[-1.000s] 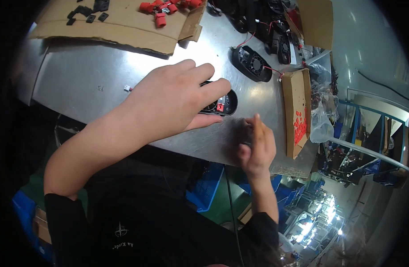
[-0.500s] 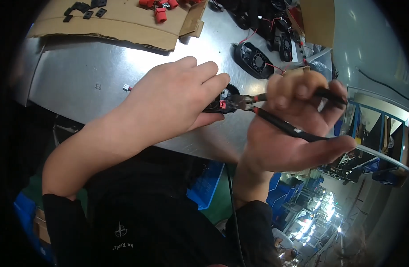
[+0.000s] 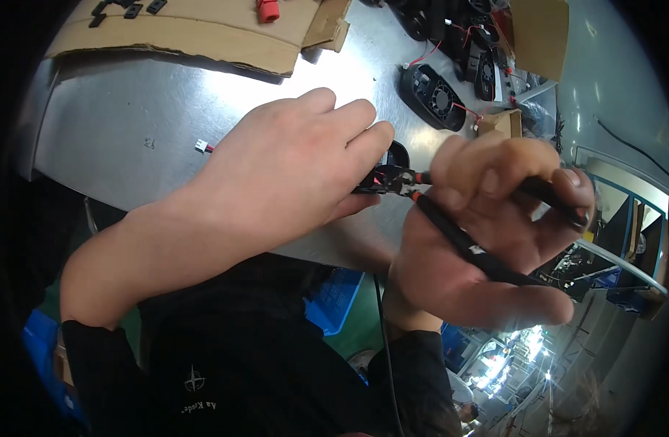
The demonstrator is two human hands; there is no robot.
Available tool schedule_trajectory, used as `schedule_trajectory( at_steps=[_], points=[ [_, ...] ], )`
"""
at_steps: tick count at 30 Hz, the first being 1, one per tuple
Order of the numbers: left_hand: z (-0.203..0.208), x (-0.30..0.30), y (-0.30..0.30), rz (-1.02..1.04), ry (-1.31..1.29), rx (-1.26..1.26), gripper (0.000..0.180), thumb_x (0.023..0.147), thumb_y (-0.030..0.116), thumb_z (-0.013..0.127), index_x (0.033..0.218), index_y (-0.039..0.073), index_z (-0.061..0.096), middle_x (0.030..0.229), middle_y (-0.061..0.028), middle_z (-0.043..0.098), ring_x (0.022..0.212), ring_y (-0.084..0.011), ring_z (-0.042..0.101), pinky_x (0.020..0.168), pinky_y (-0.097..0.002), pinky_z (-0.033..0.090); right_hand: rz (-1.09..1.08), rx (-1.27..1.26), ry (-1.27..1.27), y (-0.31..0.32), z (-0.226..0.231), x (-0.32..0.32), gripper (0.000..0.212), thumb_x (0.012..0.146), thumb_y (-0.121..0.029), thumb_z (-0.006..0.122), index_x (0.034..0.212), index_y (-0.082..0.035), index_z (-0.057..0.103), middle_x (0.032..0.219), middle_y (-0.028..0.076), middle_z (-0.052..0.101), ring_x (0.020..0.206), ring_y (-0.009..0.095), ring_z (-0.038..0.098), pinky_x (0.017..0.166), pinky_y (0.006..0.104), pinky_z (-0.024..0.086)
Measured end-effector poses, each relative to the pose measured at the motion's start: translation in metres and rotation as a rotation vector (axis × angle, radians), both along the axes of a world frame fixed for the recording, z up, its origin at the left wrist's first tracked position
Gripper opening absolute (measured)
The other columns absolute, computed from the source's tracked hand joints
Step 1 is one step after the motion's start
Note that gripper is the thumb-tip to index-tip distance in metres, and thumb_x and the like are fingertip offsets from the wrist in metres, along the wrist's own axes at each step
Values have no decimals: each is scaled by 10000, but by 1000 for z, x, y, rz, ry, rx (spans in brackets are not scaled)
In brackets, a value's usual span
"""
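My left hand [image 3: 291, 164] is closed around a small black plastic housing [image 3: 398, 154], covering most of it. A white connector [image 3: 203, 146] on a short wire sticks out from under that wrist. In my right hand [image 3: 495, 211] is a pair of black-handled pliers [image 3: 451, 229], their handles spread apart in the palm and fingers. The metal jaws reach into the housing, over a small red part that shows only as a sliver. What exactly lies between the jaws is hidden.
Beyond my hands, a black fan housing [image 3: 431, 97] with red wires lies on the metal table [image 3: 94, 124]. More black fan units [image 3: 484, 76] are heaped at the far right, by a cardboard box [image 3: 540, 36]. Red parts [image 3: 268, 10] and black pieces [image 3: 133, 11] sit on cardboard [image 3: 225, 44].
The pliers' handles have spread wider, and their jaws now cover more of the red part. Both hands appear slightly farther right. The scene behind has shifted a little with the view.
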State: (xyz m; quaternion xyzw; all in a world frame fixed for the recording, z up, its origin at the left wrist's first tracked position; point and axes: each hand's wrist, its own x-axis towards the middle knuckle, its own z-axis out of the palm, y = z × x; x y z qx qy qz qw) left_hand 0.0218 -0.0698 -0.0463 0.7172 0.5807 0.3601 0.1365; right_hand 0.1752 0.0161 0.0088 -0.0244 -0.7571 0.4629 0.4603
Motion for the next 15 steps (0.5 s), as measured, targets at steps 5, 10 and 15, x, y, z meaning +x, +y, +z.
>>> schedule_trajectory(
  at_steps=[5,10,15],
  points=[
    [0,1,1,-6,14,-5,651,786,231,869,1357,77,598,1085,-87,596,981,-284,608,828,-400,535,-51,-52,1,2,2,2,899,1004,-837,401,1473,-72,449,1082,145,541,762,183,479,667,324,420],
    [-1,3,0,15,7,16,639,780,227,865,1343,80,603,1067,-79,585,961,-274,600,813,-393,536,-257,-87,64,-14,-7,-21,991,962,-889,386,1468,-37,420,1057,157,550,769,167,481,660,321,427],
    [-2,9,-2,65,40,0,622,770,235,852,1319,88,599,1043,-67,568,924,-262,586,787,-371,542,-315,-284,-25,-18,-6,-19,966,956,-922,300,1257,-30,519,864,103,512,626,154,446,586,294,409]
  ],
)
